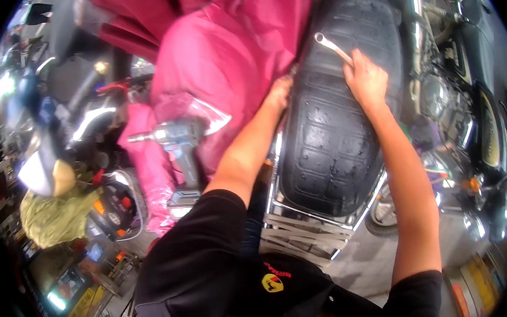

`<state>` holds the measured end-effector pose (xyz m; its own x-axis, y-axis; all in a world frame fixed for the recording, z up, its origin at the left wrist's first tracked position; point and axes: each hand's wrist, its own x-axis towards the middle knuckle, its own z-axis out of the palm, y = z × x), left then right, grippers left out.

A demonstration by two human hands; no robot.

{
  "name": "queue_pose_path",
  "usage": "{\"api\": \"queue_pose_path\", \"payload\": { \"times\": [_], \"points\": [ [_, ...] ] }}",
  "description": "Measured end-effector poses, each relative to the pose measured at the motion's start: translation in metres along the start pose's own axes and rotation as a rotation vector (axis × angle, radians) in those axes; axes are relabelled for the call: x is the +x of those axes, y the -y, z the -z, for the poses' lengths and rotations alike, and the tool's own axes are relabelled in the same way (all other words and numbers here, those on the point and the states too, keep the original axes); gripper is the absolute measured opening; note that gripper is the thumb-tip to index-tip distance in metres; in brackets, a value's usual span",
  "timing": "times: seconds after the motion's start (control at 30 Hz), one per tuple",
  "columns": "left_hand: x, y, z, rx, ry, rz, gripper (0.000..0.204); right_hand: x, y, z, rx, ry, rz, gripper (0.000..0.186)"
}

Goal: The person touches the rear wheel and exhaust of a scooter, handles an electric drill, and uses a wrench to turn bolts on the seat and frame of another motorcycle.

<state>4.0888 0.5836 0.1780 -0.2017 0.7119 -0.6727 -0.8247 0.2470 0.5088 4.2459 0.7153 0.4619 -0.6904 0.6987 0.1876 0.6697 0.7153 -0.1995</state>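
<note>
A combination wrench (pixel 333 47) is gripped in my right hand (pixel 368 81), above the long black motorcycle seat (pixel 341 134). Its ring end points up and to the left, away from my fist. My left hand (pixel 282 92) reaches down at the left edge of the seat, beside the red cover (pixel 215 54). The fingers there are mostly hidden and blurred, so whether they hold anything does not show. Behind the seat a chrome rear rack (pixel 307 232) is wrapped with flat straps.
A cordless impact wrench (pixel 176 142) lies on the red cover to my left. Other motorcycles stand close by on the right, one with a dark tank (pixel 489 122). At the left are more bikes and a yellow-green cloth (pixel 52 216). A toolbox-like black case (pixel 115 211) sits near it.
</note>
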Motion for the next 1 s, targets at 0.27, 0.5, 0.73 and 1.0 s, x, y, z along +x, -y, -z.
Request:
{"api": "queue_pose_path", "payload": {
  "times": [0.27,0.5,0.73,1.0],
  "points": [
    [-0.029,-0.013,-0.033,-0.104,0.07,-0.021,0.028,-0.002,0.0,-0.005,-0.102,0.038,-0.044,0.018],
    [-0.037,-0.022,-0.043,0.218,-0.041,-0.309,0.029,-0.001,0.008,-0.008,-0.166,0.052,-0.039,0.022],
    [-0.045,-0.026,-0.036,0.318,-0.004,-0.203,0.022,-0.002,0.012,-0.012,-0.169,0.025,0.009,0.025],
    [-0.036,-0.025,-0.031,0.361,0.061,-0.142,0.02,0.0,0.016,-0.013,-0.204,0.028,0.016,0.027]
  ]
}}
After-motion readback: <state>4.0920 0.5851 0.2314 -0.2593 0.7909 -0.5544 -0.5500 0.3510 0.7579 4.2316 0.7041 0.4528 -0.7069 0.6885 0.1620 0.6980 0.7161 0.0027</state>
